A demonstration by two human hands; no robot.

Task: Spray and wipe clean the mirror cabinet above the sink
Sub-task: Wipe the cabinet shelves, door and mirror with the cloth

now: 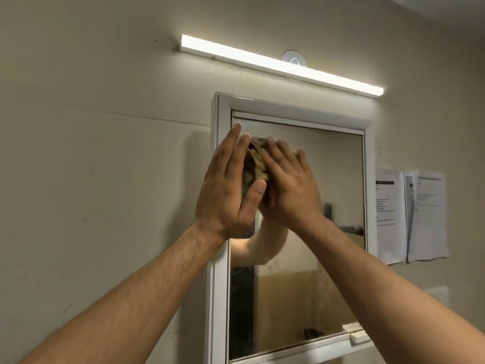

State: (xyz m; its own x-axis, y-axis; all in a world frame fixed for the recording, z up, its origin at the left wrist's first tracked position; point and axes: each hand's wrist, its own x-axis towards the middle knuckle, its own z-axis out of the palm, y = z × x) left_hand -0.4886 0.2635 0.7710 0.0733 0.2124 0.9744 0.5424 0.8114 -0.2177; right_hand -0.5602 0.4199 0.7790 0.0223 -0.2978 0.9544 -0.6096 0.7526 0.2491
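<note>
Head view: cloth point(256, 164) under straight fingers point(277, 156)

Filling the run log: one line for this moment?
step: wipe | left hand: touches cloth | right hand: presses cloth | spot: mirror upper left

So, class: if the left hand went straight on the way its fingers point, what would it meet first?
Most likely the white top frame of the mirror cabinet, just above the left hand, though depth is unclear.

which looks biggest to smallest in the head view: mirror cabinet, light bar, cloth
1. mirror cabinet
2. light bar
3. cloth, mostly covered, so its full size is unclear
</note>
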